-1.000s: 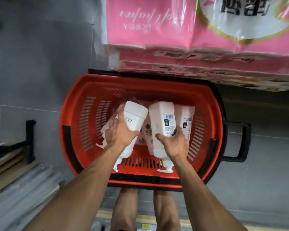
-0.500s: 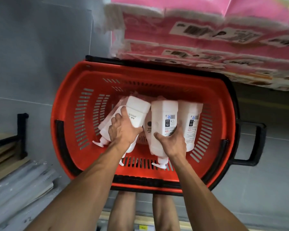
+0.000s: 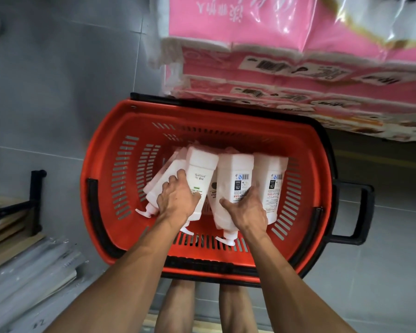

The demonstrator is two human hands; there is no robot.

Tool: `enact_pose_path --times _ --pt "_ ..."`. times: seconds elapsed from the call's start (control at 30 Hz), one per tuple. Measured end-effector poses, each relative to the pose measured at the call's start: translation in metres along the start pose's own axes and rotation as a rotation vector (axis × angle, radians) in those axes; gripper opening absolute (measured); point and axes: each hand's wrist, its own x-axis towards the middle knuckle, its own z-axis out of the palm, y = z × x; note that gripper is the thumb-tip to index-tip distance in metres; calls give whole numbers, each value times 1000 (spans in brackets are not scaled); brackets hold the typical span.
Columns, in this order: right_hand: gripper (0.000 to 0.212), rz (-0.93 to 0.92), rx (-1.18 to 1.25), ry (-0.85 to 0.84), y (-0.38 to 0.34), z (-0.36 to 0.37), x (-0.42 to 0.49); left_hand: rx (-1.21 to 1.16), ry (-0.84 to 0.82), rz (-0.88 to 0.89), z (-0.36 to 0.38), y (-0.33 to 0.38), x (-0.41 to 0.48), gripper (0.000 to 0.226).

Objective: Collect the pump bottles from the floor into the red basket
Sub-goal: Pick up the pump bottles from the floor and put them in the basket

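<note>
Pump bottles (image 3: pixel 235 186) fill both hands inside the red basket (image 3: pixel 99 169), left hand (image 3: pixel 177 203) and right hand (image 3: pixel 247 212) each wrapped around one

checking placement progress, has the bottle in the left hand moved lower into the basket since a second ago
Yes. The bottle in the left hand sank deeper toward the red basket floor.

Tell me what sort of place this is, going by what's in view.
Most likely a shop or its stockroom. A red shopping basket with black handles sits on a grey tiled floor, beside stacked pink packs of tissue paper carrying barcodes. Several identical white pump bottles lie inside.
</note>
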Motion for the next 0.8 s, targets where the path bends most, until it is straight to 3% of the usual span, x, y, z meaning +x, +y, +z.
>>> enact_pose_path --times 0.17,0.33,0.8 --pt "56 -34 -15 -23 2 -14 -19 65 -70 -5 -6 -11 -22 59" --pt "59 -95 -93 -46 6 -47 -50 198 -76 91 -33 -4 -59 60" --pt "56 -262 -181 -21 -33 -209 -167 351 131 334 -185 83 -183 57"
